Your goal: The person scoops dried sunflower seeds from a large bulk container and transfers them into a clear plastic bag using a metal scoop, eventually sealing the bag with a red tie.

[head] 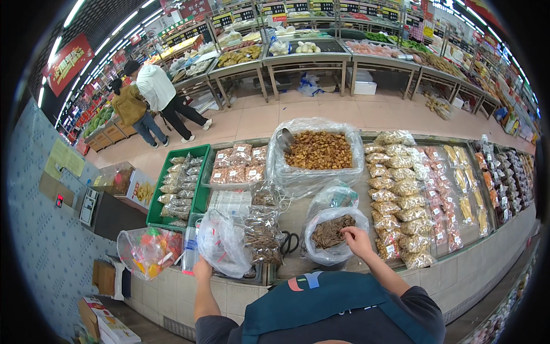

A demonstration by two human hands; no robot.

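My right hand (pixel 357 241) is at the right rim of an open clear plastic bag (pixel 320 258) holding dark brown, thin dried food pieces (pixel 331 231); its fingertips meet over the pieces, and whether they pinch any is too small to tell. My left hand (pixel 202 270) is at the lower left edge of a crumpled clear plastic bag (pixel 223 245); its fingers are partly hidden by the plastic. Black-handled scissors (pixel 289 243) lie between the two bags. Packets of similar dark pieces (pixel 263 228) lie stacked beside the left bag.
A plastic-lined tub of brown chunks (pixel 318 150) with a metal scoop (pixel 285 138) stands beyond. A green crate (pixel 178 185) and a bag of colourful items (pixel 150 253) are at left, rows of packets (pixel 404 193) at right. Two people (pixel 146 94) stand in the aisle.
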